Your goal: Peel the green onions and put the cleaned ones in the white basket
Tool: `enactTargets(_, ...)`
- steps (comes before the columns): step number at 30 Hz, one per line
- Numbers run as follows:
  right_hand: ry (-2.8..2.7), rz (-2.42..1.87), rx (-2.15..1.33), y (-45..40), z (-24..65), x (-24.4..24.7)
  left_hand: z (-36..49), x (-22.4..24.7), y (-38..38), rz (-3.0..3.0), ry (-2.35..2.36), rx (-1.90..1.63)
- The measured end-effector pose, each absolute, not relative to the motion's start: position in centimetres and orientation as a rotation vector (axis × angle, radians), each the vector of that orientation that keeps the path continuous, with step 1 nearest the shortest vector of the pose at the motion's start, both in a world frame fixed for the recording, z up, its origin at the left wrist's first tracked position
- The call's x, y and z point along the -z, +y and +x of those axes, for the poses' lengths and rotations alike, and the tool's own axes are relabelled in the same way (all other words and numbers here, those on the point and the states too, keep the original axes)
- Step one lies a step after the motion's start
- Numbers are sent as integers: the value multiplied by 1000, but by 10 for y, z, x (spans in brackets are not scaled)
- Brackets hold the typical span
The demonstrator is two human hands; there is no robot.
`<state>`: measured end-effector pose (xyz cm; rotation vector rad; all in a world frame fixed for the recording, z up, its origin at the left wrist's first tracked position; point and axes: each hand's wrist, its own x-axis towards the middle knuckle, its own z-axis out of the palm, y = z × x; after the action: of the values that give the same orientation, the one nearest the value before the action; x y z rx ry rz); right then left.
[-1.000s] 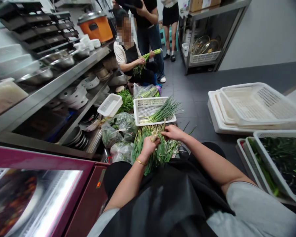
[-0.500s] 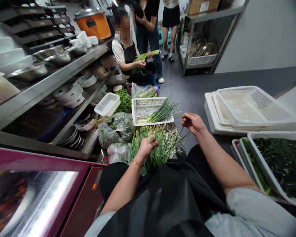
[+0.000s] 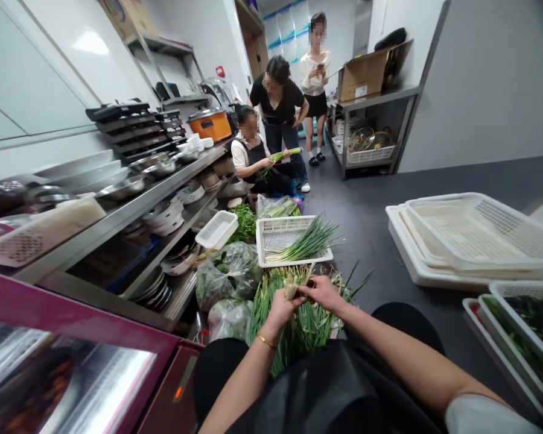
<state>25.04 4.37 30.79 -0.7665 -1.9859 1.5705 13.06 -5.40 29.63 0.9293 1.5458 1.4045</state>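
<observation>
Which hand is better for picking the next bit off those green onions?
Probably the right hand: its fingertips are right beside the pale ends, while the left hand is busy gripping the bunch.

Single view, head-worn cam, wide, edges stretched. Sits above wearer's lap, faces forward and pitched down at the white basket (image 3: 274,241), which lands just right of and below frame centre at mid range. Closest: black apron (image 3: 339,386), near side of basket, cut by bottom edge. Steel shelving (image 3: 163,190) runs along basket's left, stacked white trays (image 3: 466,235) to its right. Farthest: standing people (image 3: 278,99), beyond basket.
</observation>
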Motion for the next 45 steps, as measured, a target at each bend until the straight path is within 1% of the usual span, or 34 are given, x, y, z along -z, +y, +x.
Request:
enactTargets(2,-2069,-800,-1379,46,253,-311,130,-298,-55,937,1583,-1412)
enactTargets(4,-2167,-766,-1299,50,259,-314,129,-299,-57,948,1529,-1349)
enactTargets(5,-2215,-714,-1321,52,263,-316,129,-299,-58,954,1475,-1314)
enactTargets(8,-2312,-510,-1539,54,271,-323,127,-298,-62,951,1328,-1258)
enactTargets(10,-2334,-514,-1622,54,274,-328,126,-297,-63,934,1305,-1236)
enactTargets(11,-2352,-555,-1604,54,275,-331,126,-296,-63,927,1311,-1223)
enactTargets(15,-2436,-668,-1324,53,275,-344,126,-301,-63,935,1342,-1190)
enactTargets(16,-2442,-683,-1316,53,275,-347,126,-303,-63,940,1334,-1187)
enactTargets(17,-2445,-704,-1360,53,276,-349,126,-306,-63,944,1316,-1186)
enactTargets(20,-2392,-754,-1665,55,280,-358,125,-314,-63,896,1254,-1204)
enactTargets(22,-2200,-788,-1806,62,285,-367,123,-318,-65,847,1238,-1203)
enactTargets(23,-2049,-806,-1820,69,288,-371,122,-319,-65,829,1241,-1197)
enactTargets(26,-1615,-817,-1683,97,301,-378,118,-319,-67,797,1247,-1192)
enactTargets(28,-1549,-836,-1524,117,312,-376,115,-318,-67,789,1238,-1201)
enactTargets(31,-1882,-1011,-1261,133,322,-362,111,-315,-65,796,1236,-1215)
enactTargets(33,-2150,-1104,-1154,129,321,-352,110,-312,-64,813,1250,-1216)
enactTargets(35,-2268,-1045,-1225,115,311,-346,109,-308,-63,848,1279,-1189)
enactTargets(38,-2219,-740,-1408,82,285,-344,113,-297,-63,906,1322,-1090)
enactTargets(40,-2213,-574,-1374,60,264,-345,118,-289,-65,900,1300,-1073)
enactTargets(42,-2282,-484,-1257,47,246,-344,120,-281,-68,862,1262,-1115)
enactTargets(45,-2216,-553,-1202,59,227,-335,107,-276,-72,801,1250,-1187)
